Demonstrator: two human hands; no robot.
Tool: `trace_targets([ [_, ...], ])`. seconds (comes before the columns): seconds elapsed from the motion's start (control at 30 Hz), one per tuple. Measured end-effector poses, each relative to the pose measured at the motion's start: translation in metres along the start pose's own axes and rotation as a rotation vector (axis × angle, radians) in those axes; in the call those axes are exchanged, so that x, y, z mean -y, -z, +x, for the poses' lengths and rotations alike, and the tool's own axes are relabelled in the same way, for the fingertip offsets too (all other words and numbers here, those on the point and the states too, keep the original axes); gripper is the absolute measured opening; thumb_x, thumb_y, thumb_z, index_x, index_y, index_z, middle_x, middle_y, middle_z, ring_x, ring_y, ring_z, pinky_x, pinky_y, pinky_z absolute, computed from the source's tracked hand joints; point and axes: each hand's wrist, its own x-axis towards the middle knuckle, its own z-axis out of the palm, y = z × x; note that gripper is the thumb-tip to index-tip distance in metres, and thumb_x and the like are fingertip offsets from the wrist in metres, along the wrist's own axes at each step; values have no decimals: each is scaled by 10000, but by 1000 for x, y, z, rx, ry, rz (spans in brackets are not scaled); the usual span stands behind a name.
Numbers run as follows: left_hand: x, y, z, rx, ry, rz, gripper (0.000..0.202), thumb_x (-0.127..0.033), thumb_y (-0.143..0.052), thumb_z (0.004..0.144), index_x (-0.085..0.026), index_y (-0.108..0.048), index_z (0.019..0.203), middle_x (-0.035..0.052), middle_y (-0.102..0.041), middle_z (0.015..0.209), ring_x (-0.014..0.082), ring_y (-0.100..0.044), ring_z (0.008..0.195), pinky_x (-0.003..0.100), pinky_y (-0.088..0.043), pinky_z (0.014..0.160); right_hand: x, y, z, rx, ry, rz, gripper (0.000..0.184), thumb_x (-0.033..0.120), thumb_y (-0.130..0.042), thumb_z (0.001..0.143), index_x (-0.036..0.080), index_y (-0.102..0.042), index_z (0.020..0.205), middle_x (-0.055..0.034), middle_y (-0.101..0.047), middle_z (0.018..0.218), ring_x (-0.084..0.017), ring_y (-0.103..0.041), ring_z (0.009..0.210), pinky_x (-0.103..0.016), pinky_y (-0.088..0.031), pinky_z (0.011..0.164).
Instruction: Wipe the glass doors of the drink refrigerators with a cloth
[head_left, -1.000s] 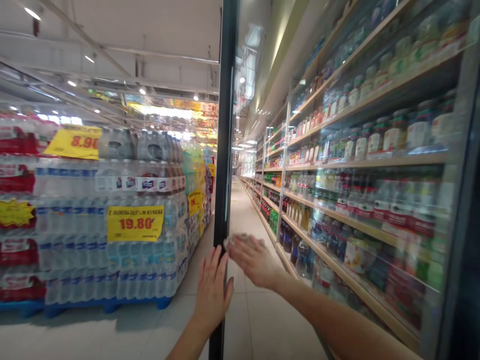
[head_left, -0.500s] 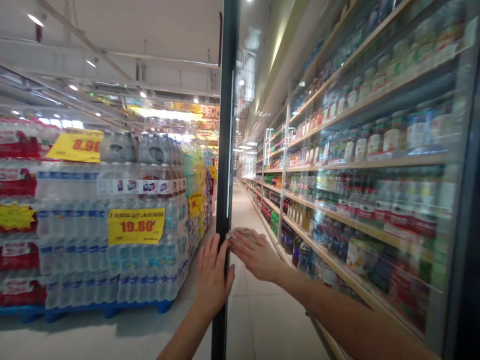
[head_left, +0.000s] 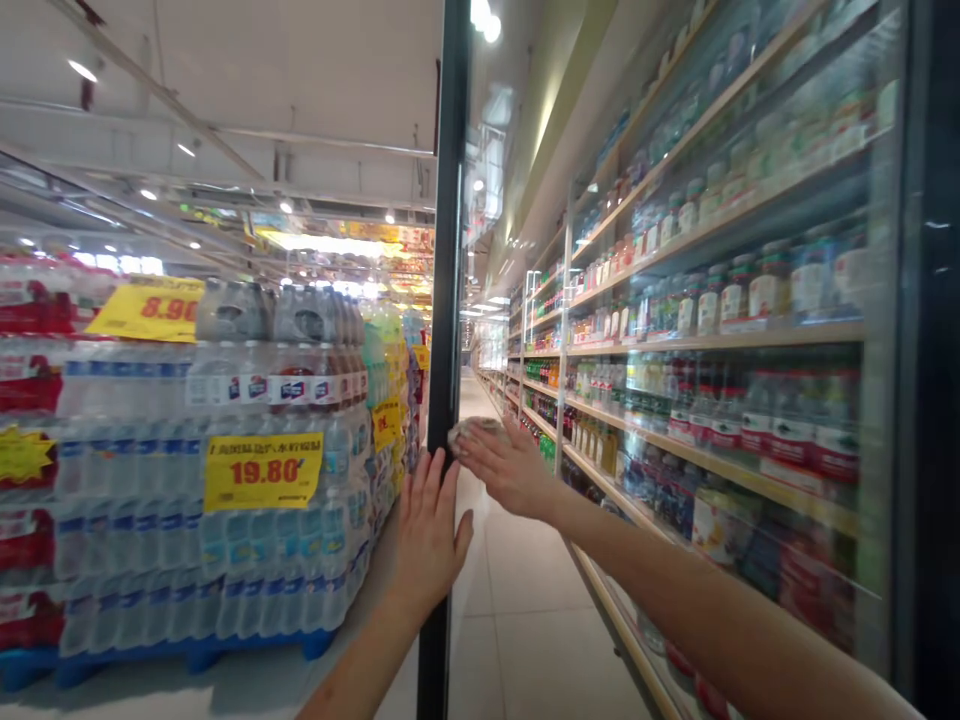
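Left hand [head_left: 429, 545] on black frame [head_left: 448, 230]; right hand [head_left: 519, 475] with crumpled cloth [head_left: 480, 427] at glass pane [head_left: 491, 180].
The left hand lies against the frame, its fingers extended and close together, thumb spread aside; it carries no visible object. The right hand holds the cloth under its extended fingers, against the pane and just beside the frame; the grip beneath the palm is hidden. The cloth sits slightly above and to the right of the left fingertips. Left of both hands, well apart, shrink-wrapped bottle packs [head_left: 139, 610] are stacked on a blue pallet [head_left: 202, 655], with a yellow price sign [head_left: 262, 485] at their front. Right of the hands, beyond the glass, wooden-edged shelves [head_left: 712, 340] carry rows of bottles [head_left: 765, 285]. Pale floor tiles [head_left: 476, 650] extend below the right hand.
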Motion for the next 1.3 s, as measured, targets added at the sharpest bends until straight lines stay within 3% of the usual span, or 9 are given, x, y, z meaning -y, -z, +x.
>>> trace_targets([
  [0.17,-9,-3,33,-37,-21,-35,638,-237,-461,840,-157,-194,1414,153,-314,1446,278,-210,1366,501,-246,1075,-45,20,46,-97,-264,-68,482,179,-411,845,193,-418,1327,-57,-333,1455,-254,-189,1374,-595,-30,1092],
  [0.23,-13,-3,45,-53,-21,-49,629,-236,-457,842,-161,-202,1411,152,-312,1447,278,-213,1366,503,-242,1074,-49,24,48,-103,-297,-76,475,178,-402,850,193,-421,1324,-53,-320,1462,-255,-183,1376,-595,-36,1092],
  [0.43,-9,-5,60,-86,-44,-20,643,-242,-470,838,-154,-195,1412,161,-340,1430,272,-216,1366,493,-222,1078,-40,23,9,-10,-76,-66,472,207,-410,852,225,-417,1324,-37,-346,1451,-216,-202,1373,-539,-56,1113],
  [0.63,-18,-15,82,-114,-64,-28,634,-269,-451,851,-138,-190,1414,169,-321,1439,264,-201,1371,482,-218,1081,-82,49,14,-150,-555,-199,474,240,-390,864,230,-397,1338,-41,-293,1476,-234,-175,1379,-557,-22,1099],
  [0.8,-30,-29,95,-119,-70,-91,637,-302,-436,865,-132,-170,1419,175,-296,1450,264,-181,1376,467,-250,1072,-104,67,-41,-205,-522,-282,448,231,-395,856,262,-452,1299,-17,-403,1418,-205,-258,1347,-499,-82,1106],
  [0.97,-35,-41,106,-109,-22,-86,605,-344,-408,881,-126,-211,1410,174,-291,1453,268,-188,1374,471,-240,1075,-144,89,-84,-483,-949,-397,483,254,-362,857,199,-426,1332,-109,-397,1408,-298,-292,1321,-578,-181,1034],
  [1.03,-39,-44,116,-108,-2,-79,597,-367,-395,886,-115,-234,1402,175,-280,1457,278,-179,1375,489,-217,1080,-138,86,-80,-489,-928,-386,500,250,-365,852,202,-407,1347,-103,-389,1413,-293,-280,1326,-565,-179,1044],
  [1.2,-52,-51,138,-115,66,-54,597,-410,-366,889,-104,-270,1393,164,-241,1473,292,-144,1381,518,-157,1091,-99,65,-67,-223,-461,-330,466,218,-435,828,290,-471,1288,-3,-459,1374,-195,-286,1330,-453,-62,1117],
  [1.3,-55,-56,142,-132,84,-44,588,-417,-358,891,-109,-292,1387,157,-260,1467,282,-138,1384,514,-135,1099,-111,75,-89,-229,-595,-361,451,230,-398,846,278,-474,1288,-15,-442,1388,-205,-295,1327,-470,-105,1104],
])
